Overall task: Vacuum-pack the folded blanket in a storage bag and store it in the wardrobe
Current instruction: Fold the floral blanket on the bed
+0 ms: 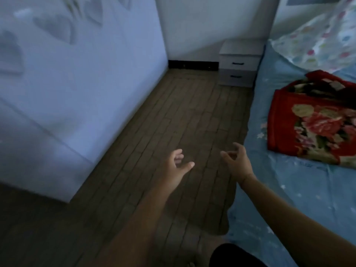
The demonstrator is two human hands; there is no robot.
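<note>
Between wardrobe (77, 83) and bed (289, 189): plank floor (173, 112), a narrow aisle running to a nightstand (238, 63) at the far wall. Our left hand (176, 166) and right hand (238, 163) hang over the floor, fingers loosely spread, holding nothing. Folded blanket (312, 122) lies on the bed near its left edge, apart from both hands.

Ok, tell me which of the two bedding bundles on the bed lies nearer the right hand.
The red floral blanket, folded on the blue sheet, sits closest to the right hand; the pale pastel-spotted bedding lies farther back.
</note>
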